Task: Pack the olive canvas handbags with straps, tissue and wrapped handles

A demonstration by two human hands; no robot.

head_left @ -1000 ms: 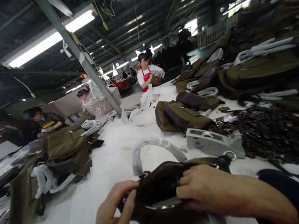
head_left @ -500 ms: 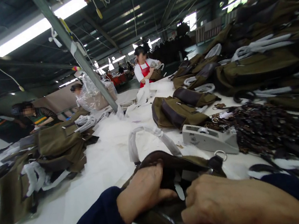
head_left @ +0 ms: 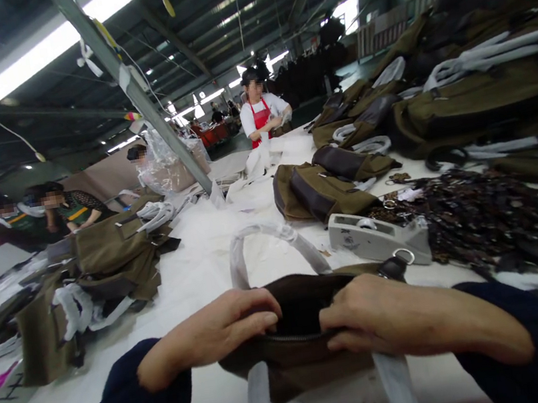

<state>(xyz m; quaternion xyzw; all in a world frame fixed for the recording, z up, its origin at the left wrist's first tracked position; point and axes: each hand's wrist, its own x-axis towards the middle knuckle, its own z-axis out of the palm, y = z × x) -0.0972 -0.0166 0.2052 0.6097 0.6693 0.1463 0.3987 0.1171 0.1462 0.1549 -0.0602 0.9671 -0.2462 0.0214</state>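
Observation:
An olive-brown handbag point(head_left: 297, 372) stands in front of me with its zipped mouth spread apart and a dark interior showing. My left hand point(head_left: 222, 326) grips the left end of the opening, thumb and fingers closed about the edge. At the right end, my right hand point(head_left: 380, 316) is curled over the zipper edge, its fingertips partly hidden inside the mouth. One wrapped handle point(head_left: 273, 231) arches up behind the opening. The other wrapped handle point(head_left: 258, 398) hangs down on the near side. A metal ring point(head_left: 403, 255) sits at the bag's right end.
A grey tape dispenser point(head_left: 378, 239) stands behind the bag, beside a heap of dark straps point(head_left: 494, 218). Olive bags point(head_left: 325, 186) are piled at right, more bags point(head_left: 109, 252) at left. White sheets point(head_left: 200, 252) cover the table. A co-worker in a red apron point(head_left: 261, 118) stands beyond.
Both hands have come up out of the bag's interior to the ends of its mouth. The left has moved leftward. A white tag inside no longer shows, and the near handles are now visible.

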